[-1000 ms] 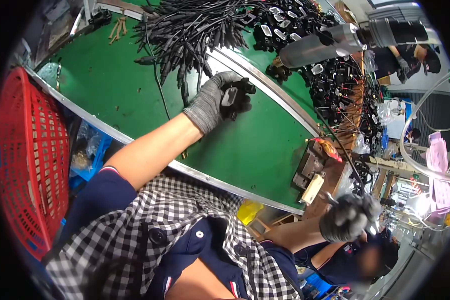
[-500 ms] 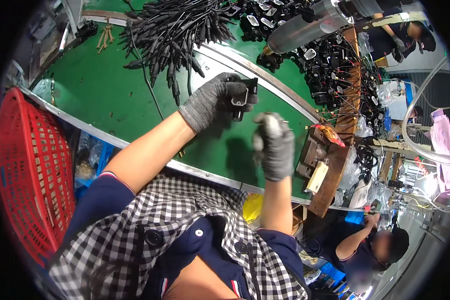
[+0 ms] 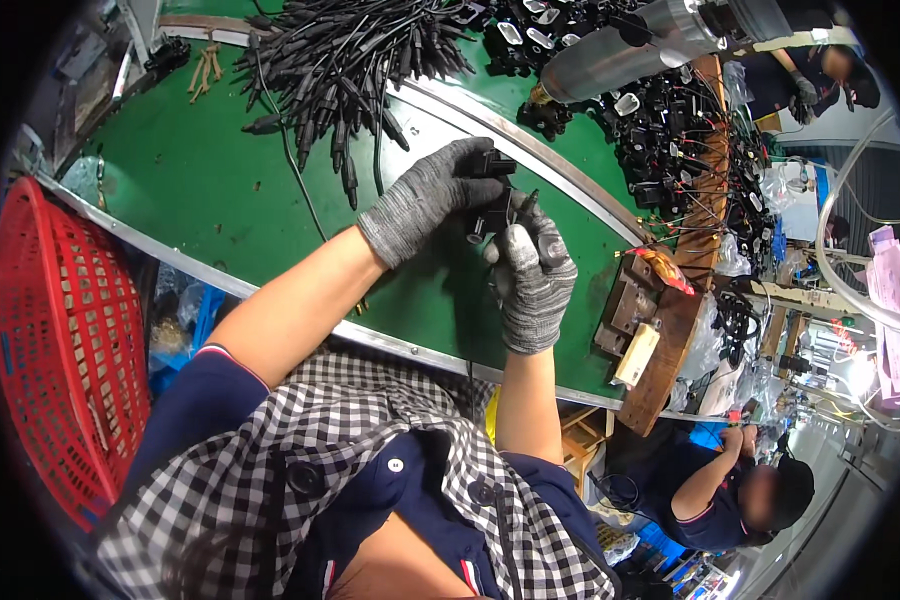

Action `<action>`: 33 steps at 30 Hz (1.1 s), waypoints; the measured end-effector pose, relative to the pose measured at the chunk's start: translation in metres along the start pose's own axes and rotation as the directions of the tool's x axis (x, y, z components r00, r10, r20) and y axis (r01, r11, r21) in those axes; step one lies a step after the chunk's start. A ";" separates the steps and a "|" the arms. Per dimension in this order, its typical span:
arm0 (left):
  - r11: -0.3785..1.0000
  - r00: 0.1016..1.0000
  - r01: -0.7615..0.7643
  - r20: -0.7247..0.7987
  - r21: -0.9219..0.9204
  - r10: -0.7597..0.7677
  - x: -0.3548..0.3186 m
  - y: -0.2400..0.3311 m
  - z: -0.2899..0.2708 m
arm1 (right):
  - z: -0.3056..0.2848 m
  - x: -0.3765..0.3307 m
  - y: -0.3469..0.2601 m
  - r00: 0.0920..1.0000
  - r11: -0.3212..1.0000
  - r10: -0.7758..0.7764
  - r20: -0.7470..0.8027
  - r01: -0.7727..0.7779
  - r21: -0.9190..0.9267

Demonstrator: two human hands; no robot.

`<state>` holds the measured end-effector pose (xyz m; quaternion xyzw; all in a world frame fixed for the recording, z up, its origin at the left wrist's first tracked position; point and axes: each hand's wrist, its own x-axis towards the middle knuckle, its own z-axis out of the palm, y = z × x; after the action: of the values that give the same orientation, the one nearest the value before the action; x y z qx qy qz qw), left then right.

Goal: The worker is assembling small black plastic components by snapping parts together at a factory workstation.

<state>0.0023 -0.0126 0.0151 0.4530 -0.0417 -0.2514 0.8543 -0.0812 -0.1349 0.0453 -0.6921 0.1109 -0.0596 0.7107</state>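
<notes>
My left hand [image 3: 432,192], in a grey knit glove, is closed around a small black plastic housing [image 3: 497,163] above the green table. Close beside it, my right hand [image 3: 535,275], gloved alike, has its fingers drawn together on a slim black piece [image 3: 530,203] with a narrow tip. The lower part of the housing [image 3: 482,226] lies between both hands. Fingers hide much of both pieces, and I cannot tell whether they are joined. A thin dark cable [image 3: 471,380] hangs over the table's front edge below my hands.
A heap of black cables with connectors [image 3: 360,70] lies at the back, with many black housings [image 3: 650,150] to the right. A clear cylinder [image 3: 610,60] juts in above. Metal blocks [image 3: 625,305] sit on a wooden board at right. A red basket [image 3: 70,350] stands left. Two people work at right.
My right hand has come up and left to meet my left hand, now pinching a slim black piece. The housing has turned in my left hand. A dark cable now hangs at the table edge.
</notes>
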 end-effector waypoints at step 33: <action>0.864 0.991 -0.045 -0.086 0.502 0.101 -0.005 -0.016 -0.003 | -0.014 -0.014 -0.018 0.943 0.482 -0.289 0.166 0.293 -0.826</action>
<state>-0.0071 -0.0153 0.0017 0.6695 -0.0755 -0.1743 0.7181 -0.0974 -0.1459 0.0640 -0.9558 0.0058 -0.1166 0.2697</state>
